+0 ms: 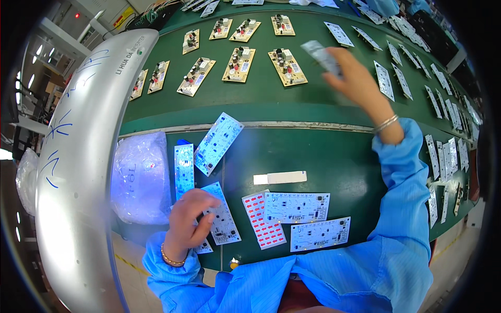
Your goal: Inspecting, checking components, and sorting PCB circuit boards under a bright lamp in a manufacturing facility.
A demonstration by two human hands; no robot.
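Observation:
My right hand (355,78) reaches over the far part of the green bench, its thumb and fingers closed on a circuit board (319,55) blurred by motion. At the lower left my left hand (190,219) hovers with loosely bent fingers, thumb and forefinger apart. Its fingertips overlap the edge of a white circuit board (225,221); contact cannot be made out. Another white board (219,143) lies tilted behind it, beside an upright-lying board (184,167). In front of me, two boards (297,207) (320,234) lie near a sticker sheet with red arrows (264,221).
A white strip (280,178) lies mid-bench. Tan circuit boards with tall components (238,65) stand in rows at the back. Several white boards (384,81) line the right. A clear plastic bag (140,177) and a large silver housing (78,172) border the left. A metal-edged ledge (250,125) crosses the bench.

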